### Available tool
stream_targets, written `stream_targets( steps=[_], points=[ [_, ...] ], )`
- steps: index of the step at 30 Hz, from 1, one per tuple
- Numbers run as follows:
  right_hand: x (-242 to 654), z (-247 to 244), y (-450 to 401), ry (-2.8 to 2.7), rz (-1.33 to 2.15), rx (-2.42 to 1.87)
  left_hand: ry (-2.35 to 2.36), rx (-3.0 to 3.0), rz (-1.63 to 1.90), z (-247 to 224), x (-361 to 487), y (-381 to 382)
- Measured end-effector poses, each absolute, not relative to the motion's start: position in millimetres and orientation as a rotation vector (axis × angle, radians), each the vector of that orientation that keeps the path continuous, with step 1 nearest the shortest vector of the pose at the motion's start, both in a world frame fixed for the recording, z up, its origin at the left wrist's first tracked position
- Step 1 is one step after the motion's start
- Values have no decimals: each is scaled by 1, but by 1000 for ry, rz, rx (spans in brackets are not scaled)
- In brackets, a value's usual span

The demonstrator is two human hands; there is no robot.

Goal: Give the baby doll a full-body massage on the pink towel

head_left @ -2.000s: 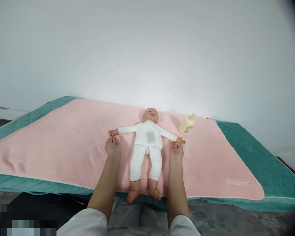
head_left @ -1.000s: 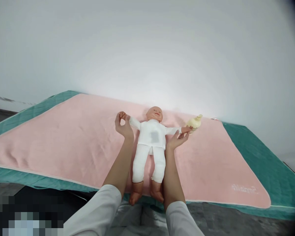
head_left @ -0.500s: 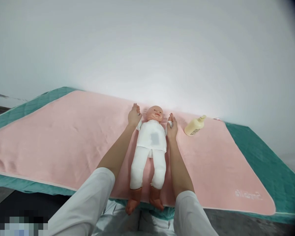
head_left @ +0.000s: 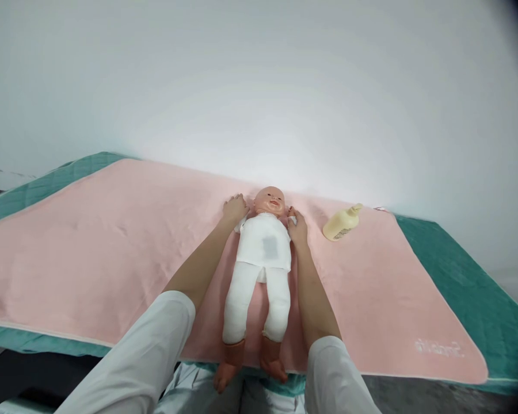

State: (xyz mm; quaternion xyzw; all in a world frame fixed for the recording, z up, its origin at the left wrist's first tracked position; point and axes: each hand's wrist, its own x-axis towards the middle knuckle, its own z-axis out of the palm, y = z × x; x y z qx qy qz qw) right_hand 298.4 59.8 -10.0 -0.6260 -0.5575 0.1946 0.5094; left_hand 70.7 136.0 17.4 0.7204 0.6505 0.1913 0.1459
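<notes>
Doll point(head_left: 264, 247), on its back on the pink mat point(head_left: 362, 305), head toward the wall point(head_left: 259, 86), feet reaching past the near edge of the mat. White clothing, grey patch on the chest. Face up.

Head view, change: one second back the doll's arms were out to the sides; both are now bent up beside its head. Against the half-second frame, the left hand point(head_left: 235, 210) has gone from fingers pointing up to lying flatter, back upward, and the doll's hand that showed there is now covered. The right hand point(head_left: 299, 227) sits slightly lower in the frame, beside the shoulder. The doll's feet also appear lower in frame. Bottle point(head_left: 341, 224) in about the same place.

Head view, grip: left hand rests over the doll's forearm, fingers a little spread; whether the thumb pinches anything underneath cannot be told. Right hand closed round the other wrist, thumb against the white cuff point(head_left: 292, 219), small doll fingers showing above it.

Surroundings: bottle, pale yellow with pump top and dark print, leaning in view, on the mat beyond the right hand and apart from it. Green cover point(head_left: 466, 276) under the mat, visible at both sides. White sleeves point(head_left: 339, 368) on both arms.
</notes>
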Motion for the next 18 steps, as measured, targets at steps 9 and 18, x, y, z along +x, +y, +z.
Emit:
stream_targets(
  steps=[9,18],
  points=[
    [298,-10,57,-1296,468,-1490,1917,2060,535,25,68,132],
    [307,10,44,-980,363,-1416,1789,1811,1301,53,45,114]
  ],
)
